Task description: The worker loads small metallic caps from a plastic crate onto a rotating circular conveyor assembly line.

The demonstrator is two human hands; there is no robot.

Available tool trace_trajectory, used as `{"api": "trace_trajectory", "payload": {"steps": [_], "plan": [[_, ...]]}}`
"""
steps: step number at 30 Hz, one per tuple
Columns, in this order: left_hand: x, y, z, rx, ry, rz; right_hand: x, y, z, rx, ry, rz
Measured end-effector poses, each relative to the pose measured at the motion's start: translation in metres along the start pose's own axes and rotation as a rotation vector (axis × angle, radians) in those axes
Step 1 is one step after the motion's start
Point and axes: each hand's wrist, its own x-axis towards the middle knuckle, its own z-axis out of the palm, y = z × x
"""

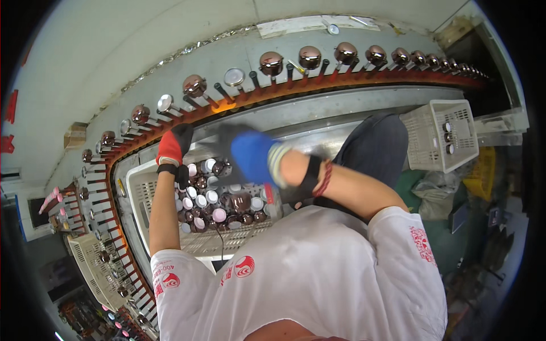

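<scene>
My left hand, in a red glove with dark fingertips, is at the far left edge of a white plastic crate, close to the curved conveyor line. Its fingers point away from me and blend into a dark patch, so a grip cannot be made out. My right hand, in a blue glove with dark fingers, is over the crate's far side, smeared by motion. Inside the crate lie many glossy brown round pieces, some showing white or pink faces. Whether the right hand holds one of them is hidden by the blur.
An orange-lit conveyor curves around the far and left sides, carrying glossy brown domes and silver discs on rods. A second white crate stands at the right beside a yellow crate. My raised knee is between the crates.
</scene>
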Motion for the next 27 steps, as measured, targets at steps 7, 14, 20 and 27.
{"api": "trace_trajectory", "payload": {"steps": [7, 14, 20, 27], "plan": [[0.002, 0.014, -0.014, 0.038, -0.013, -0.077, 0.014, 0.165, -0.112, 0.010, 0.332, 0.546], [0.000, 0.004, -0.001, 0.009, 0.054, -0.100, -0.005, 0.028, -0.053, 0.203, 0.210, 0.229], [0.010, 0.006, -0.003, 0.109, 0.017, -0.003, -0.008, 0.089, -0.093, 0.187, 0.624, 0.168], [0.003, 0.014, -0.008, 0.058, 0.043, -0.043, -0.031, 0.193, -0.127, 0.003, 0.297, 0.631]]}}
